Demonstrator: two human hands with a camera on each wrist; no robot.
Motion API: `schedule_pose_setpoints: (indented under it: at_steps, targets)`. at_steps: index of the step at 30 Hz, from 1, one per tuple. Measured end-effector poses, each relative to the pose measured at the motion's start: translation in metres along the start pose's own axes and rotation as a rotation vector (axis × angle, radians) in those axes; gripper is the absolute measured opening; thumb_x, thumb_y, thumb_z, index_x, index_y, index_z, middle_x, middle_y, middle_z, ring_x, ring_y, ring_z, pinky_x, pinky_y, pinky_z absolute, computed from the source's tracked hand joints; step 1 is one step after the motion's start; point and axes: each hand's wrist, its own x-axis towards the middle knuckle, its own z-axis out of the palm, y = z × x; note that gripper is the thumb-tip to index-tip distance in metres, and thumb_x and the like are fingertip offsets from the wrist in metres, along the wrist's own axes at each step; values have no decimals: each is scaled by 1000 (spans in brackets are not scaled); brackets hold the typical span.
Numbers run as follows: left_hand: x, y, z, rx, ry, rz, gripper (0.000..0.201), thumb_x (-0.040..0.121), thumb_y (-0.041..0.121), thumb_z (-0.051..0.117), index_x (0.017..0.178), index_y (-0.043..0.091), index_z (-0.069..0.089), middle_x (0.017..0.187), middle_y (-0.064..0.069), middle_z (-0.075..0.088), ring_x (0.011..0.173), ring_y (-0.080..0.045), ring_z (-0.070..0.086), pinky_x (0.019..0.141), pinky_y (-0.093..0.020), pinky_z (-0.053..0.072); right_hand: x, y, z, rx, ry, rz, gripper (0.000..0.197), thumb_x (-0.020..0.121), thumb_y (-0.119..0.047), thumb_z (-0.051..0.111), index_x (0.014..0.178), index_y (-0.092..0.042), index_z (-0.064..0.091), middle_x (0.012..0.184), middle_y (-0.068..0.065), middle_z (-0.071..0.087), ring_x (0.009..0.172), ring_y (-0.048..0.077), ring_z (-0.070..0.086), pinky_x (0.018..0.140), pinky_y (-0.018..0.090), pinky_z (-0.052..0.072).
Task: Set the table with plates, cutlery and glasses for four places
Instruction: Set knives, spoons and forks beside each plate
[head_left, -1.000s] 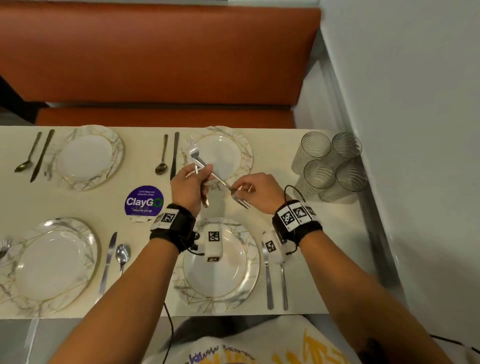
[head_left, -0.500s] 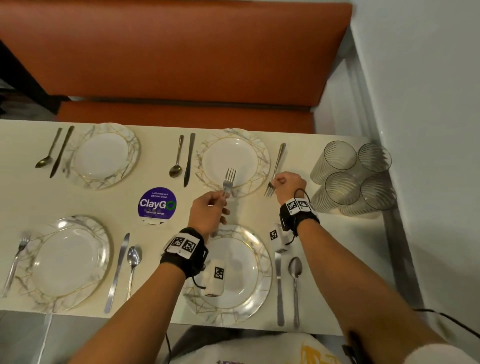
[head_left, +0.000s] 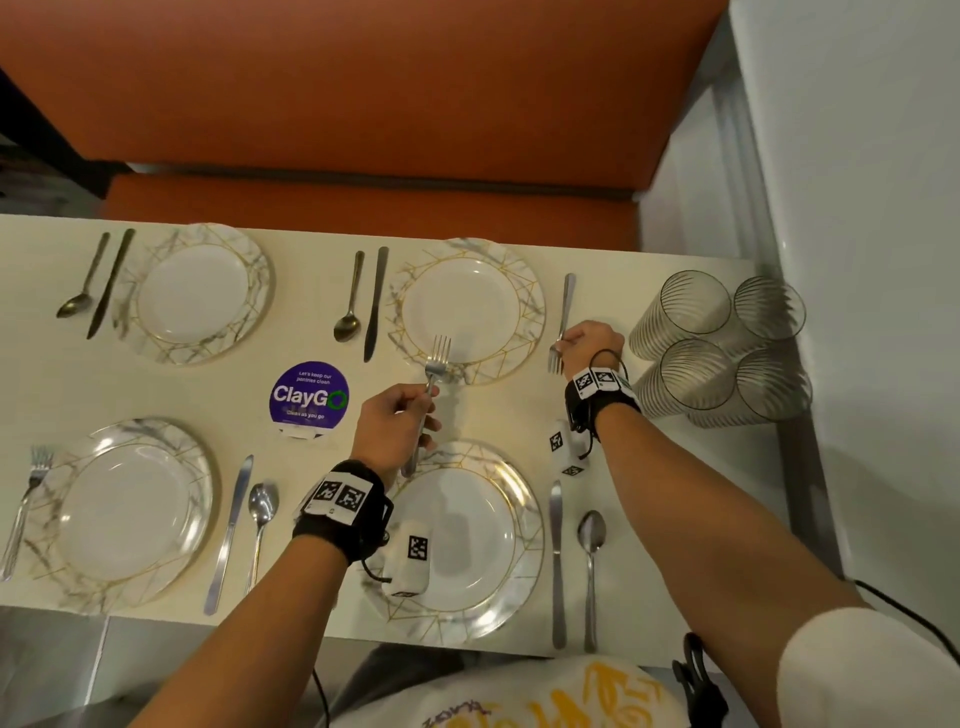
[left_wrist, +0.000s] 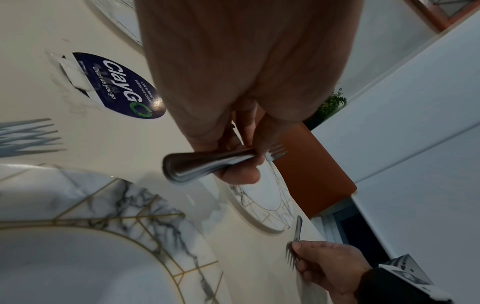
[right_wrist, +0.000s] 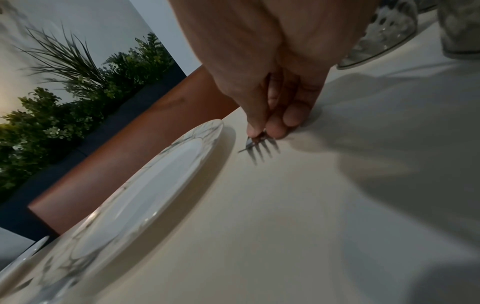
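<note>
Orange bench seating runs behind the pale surface (head_left: 613, 431) in front of you, which carries four marbled plates, each with a knife and spoon just beside it. Your left hand (head_left: 397, 423) is curled round a fork (head_left: 435, 364) by the handle, raised with its tines pointing away from you over the near rim of the far right plate (head_left: 519, 358); the left wrist view shows what looks like more than one handle stacked in that grip, though how many you cannot tell. Your right hand (head_left: 589, 343) pinches a second fork (head_left: 563, 317) near its tines, thumb against fingertips, and that fork lies flat on the surface just right of the same plate, handle pointing toward the bench. Four ribbed glasses (head_left: 722, 343) stand clustered at the far right edge, near your right wrist. Another fork (head_left: 28, 493) lies left of the near left plate (head_left: 197, 467), and a purple ClayGo sticker (head_left: 309, 397) sits between the plates.
</note>
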Motion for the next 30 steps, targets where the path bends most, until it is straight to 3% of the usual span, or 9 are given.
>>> schedule_pose_setpoints:
  at_steps: [7,10,14,20,22,25,27,30]
  targets:
    - [0,0,-2,-16,6,-8,15,101,13,61,108,7,73,87,-8,66,73,-20,66,58,-33,55,8,-10,-4,-16,-7,-6,8,87,-12,76,94,-8,79,93,12,77,84,28,74,85,38,62]
    - [0,1,-3,-23,6,-4,15,101,12,61,109,6,72,89,-9,65,74,-20,66,58,-32,55,9,-13,-6,-54,-11,-14,10,88,-11,76,97,-8,78,93,9,76,81,24,71,84,27,59]
    - [-1,1,-5,-25,7,4,16,101,10,59,109,6,72,90,-9,64,74,-20,65,56,-30,55,8,-16,-9,-92,-33,-16,14,89,-9,74,102,-6,78,100,15,76,92,31,73,89,37,61]
    - [-1,1,-6,-12,10,16,18,102,8,57,112,7,72,91,-10,65,72,-18,65,57,-27,56,-1,-19,-17,-76,3,-25,23,92,-6,68,114,-3,72,112,15,72,98,28,70,91,33,58]
    - [-1,3,-8,-29,28,15,20,101,6,56,113,8,72,91,-10,66,73,-20,64,62,-30,57,-11,-22,-16,-89,109,-106,20,93,-9,65,112,-8,71,114,14,69,103,29,68,88,35,58]
    - [0,10,-13,-62,39,31,26,101,1,54,119,8,71,94,-9,67,77,-21,64,70,-36,57,-40,-42,-9,10,177,-353,16,95,-12,61,107,-12,72,106,11,71,92,22,67,80,29,55]
    - [0,15,-18,-86,23,42,28,102,2,52,123,9,69,98,-9,66,80,-20,65,72,-36,57,-65,-66,2,108,98,-478,14,96,-19,61,105,-16,72,97,3,71,83,16,64,77,30,55]
    - [3,20,-32,-126,-12,55,30,102,4,53,124,15,70,98,-10,67,76,-20,66,69,-41,53,-102,-110,21,215,-166,-502,21,97,-39,61,107,-23,71,91,-5,72,76,14,68,66,25,55]
